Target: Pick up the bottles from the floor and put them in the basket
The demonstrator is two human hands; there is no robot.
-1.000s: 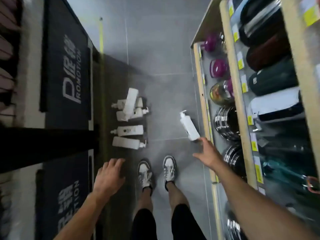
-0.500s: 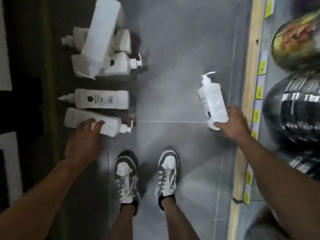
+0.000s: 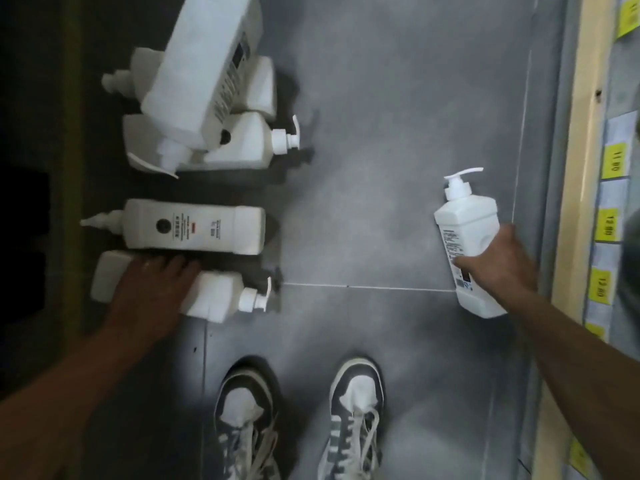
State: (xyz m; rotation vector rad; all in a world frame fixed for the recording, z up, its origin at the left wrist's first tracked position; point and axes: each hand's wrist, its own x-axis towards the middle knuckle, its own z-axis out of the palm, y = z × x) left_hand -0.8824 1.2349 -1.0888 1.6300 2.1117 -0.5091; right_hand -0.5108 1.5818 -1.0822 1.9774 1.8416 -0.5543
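Note:
Several white pump bottles lie on the grey floor. My left hand (image 3: 152,289) lies over the nearest left bottle (image 3: 214,299), its fingers reaching across the body. Just beyond it lies a second labelled bottle (image 3: 194,226). Further back a pile of bottles (image 3: 207,91) is stacked on each other. On the right, my right hand (image 3: 498,261) grips a lone pump bottle (image 3: 464,237) with fingers curled round its side. No basket is in view.
My two sneakers (image 3: 298,420) stand at the bottom centre. A wooden shelf edge (image 3: 568,202) with yellow price tags runs down the right side. A dark display base (image 3: 34,202) borders the left.
The camera has dropped closer to the floor. My left hand has slid further over the nearest left bottle, and my right hand has closed round the lone right bottle.

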